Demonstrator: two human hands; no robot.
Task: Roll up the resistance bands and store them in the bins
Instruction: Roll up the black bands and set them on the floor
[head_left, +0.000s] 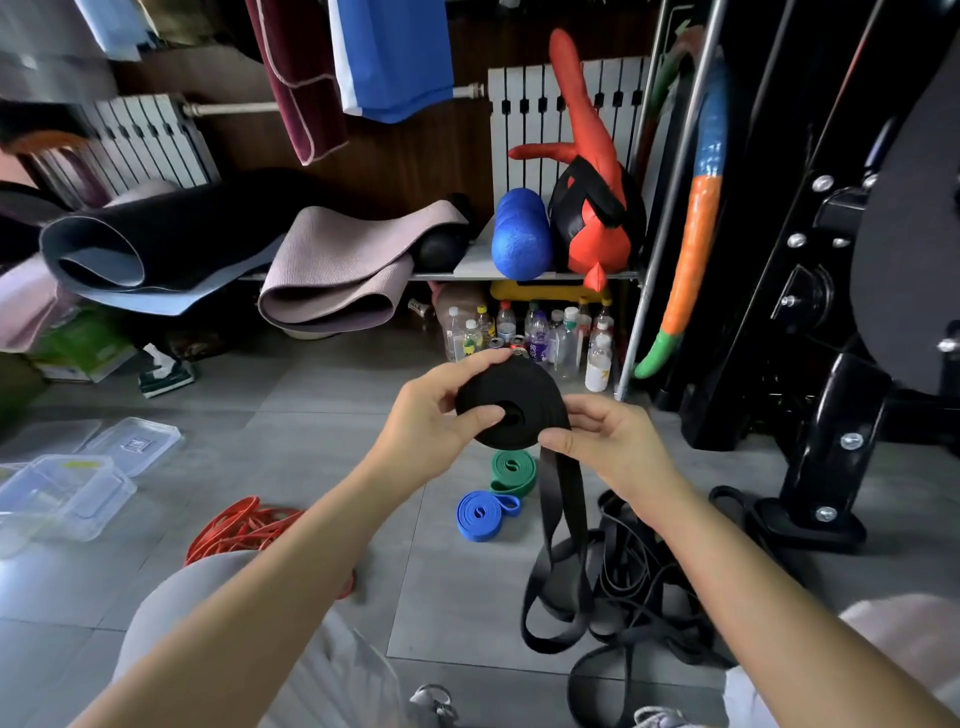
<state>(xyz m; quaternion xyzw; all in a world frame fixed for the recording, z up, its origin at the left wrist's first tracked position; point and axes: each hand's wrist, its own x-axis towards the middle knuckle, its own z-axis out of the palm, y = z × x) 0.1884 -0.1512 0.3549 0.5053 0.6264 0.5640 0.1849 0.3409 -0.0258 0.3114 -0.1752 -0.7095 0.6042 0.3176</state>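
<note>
Two hands hold one half-wound black resistance band (524, 397) above the tiled floor (311, 415). The left hand (428, 415) grips the coil, thumb pressed near its centre, fingers curled over the top. The right hand (608, 441) pinches the band at the coil's lower edge, its loose tail (561, 499) hanging to a tangle of black bands (639, 566). Below lie a rolled green band (511, 470) and a rolled blue band (480, 514) (side by side), loose red bands (244, 525) further left, and clear plastic bins (67, 496).
</note>
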